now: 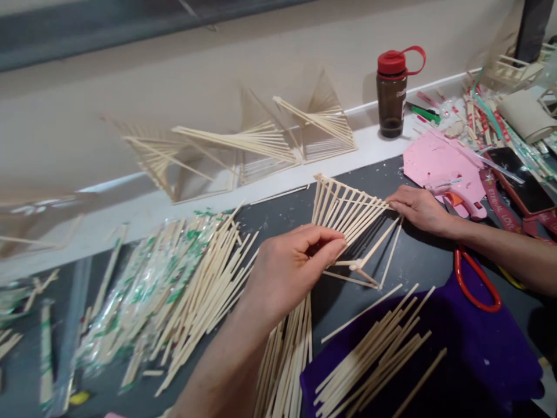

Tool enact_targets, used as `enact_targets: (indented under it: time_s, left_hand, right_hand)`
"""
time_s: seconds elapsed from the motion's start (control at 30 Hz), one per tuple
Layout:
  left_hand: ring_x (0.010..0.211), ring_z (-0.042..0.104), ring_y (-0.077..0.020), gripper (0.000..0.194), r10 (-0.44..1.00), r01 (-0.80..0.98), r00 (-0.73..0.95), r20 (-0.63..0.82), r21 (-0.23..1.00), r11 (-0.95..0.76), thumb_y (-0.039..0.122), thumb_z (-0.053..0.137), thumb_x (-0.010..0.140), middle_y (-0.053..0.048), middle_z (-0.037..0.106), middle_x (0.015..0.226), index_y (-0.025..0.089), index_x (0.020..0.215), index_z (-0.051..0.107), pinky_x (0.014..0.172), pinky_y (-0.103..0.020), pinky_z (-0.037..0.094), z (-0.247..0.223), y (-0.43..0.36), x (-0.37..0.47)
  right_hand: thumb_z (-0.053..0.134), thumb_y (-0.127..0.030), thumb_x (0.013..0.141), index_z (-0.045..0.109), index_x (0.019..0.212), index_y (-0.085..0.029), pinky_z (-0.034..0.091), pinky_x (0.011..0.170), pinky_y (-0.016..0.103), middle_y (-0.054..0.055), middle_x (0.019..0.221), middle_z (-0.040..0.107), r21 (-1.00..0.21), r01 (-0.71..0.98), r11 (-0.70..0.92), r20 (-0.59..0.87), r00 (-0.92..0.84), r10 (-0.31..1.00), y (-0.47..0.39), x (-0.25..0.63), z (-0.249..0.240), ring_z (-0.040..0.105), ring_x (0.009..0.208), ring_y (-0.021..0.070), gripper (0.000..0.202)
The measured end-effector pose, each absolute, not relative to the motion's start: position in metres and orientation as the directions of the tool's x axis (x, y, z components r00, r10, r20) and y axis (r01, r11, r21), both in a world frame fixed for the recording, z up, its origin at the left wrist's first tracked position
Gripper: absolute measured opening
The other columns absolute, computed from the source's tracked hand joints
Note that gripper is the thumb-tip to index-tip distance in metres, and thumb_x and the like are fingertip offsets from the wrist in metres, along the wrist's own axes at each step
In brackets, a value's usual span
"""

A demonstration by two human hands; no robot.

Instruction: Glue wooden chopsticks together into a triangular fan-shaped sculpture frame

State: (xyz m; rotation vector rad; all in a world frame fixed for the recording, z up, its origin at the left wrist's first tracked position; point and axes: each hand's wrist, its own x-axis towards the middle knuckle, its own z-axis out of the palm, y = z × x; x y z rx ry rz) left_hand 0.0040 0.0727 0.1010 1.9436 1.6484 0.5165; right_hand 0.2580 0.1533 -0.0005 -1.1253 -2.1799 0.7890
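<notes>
A small twisted frame of wooden sticks (348, 203) stands on the dark table between my two hands. My left hand (296, 261) is closed, thumb and forefinger pinching a stick at the frame's near side. The fingers of my right hand (420, 210) are closed on the frame's right corner, where several sticks meet. Below lie loose chopsticks (369, 366) on a purple sheet (500, 348), partly in shadow. Another bundle of bare sticks (285, 366) lies under my left wrist.
Behind stand larger finished-looking stick frames (261, 142) against the wall, and a brown bottle with a red lid (391, 93). Wrapped chopsticks (143, 284) lie left. Right are a pink glue gun (461, 200), a pink sheet (422, 157), red-handled scissors (494, 299) and a phone (520, 180).
</notes>
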Motion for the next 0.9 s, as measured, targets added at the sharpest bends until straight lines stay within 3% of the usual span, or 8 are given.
enact_targets:
  time_s: [0.27,0.43,0.57,0.9]
  left_hand:
    - [0.062,0.064,-0.0132,0.031,0.990,0.620,0.114,-0.088,0.784,-0.001,0.043,0.055,0.088,-0.003,0.077,0.081,0.022,0.089,0.077,0.054,-0.023,0.050,0.099,0.052,-0.013]
    - [0.071,0.066,-0.0140,0.022,0.996,0.609,0.089,-0.004,0.792,-0.051,0.035,0.060,0.082,-0.004,0.076,0.087,0.022,0.089,0.077,0.060,-0.023,0.051,0.095,0.046,-0.019]
    - [0.064,0.062,-0.0109,0.017,0.989,0.588,0.147,0.033,0.801,-0.114,0.028,0.064,0.078,-0.003,0.075,0.085,0.022,0.087,0.077,0.056,-0.022,0.049,0.090,0.042,-0.021]
    - [0.064,0.061,-0.0099,0.019,0.979,0.621,0.186,0.086,0.761,-0.185,0.031,0.062,0.080,0.000,0.074,0.080,0.023,0.089,0.077,0.058,-0.019,0.047,0.086,0.046,-0.027]
  right_hand:
    - [0.049,-0.028,0.094,0.075,0.092,-0.019,0.046,0.075,0.030,0.005,0.084,0.067,-0.724,0.511,0.464,0.218,-0.468,0.856,0.150,0.260,0.004,0.060,0.078,0.0171,0.027]
    - [0.049,-0.029,0.094,0.075,0.091,-0.020,0.045,0.071,0.030,0.004,0.079,0.065,-0.722,0.521,0.455,0.212,-0.459,0.863,0.148,0.260,0.009,0.058,0.073,0.0166,0.027]
    - [0.049,-0.030,0.093,0.074,0.091,-0.020,0.045,0.069,0.031,0.004,0.077,0.064,-0.720,0.522,0.456,0.215,-0.458,0.863,0.148,0.260,0.009,0.058,0.073,0.0171,0.027]
    - [0.051,-0.029,0.093,0.074,0.091,-0.022,0.044,0.065,0.030,0.002,0.074,0.061,-0.704,0.561,0.437,0.204,-0.429,0.880,0.147,0.263,0.011,0.056,0.066,0.0158,0.024]
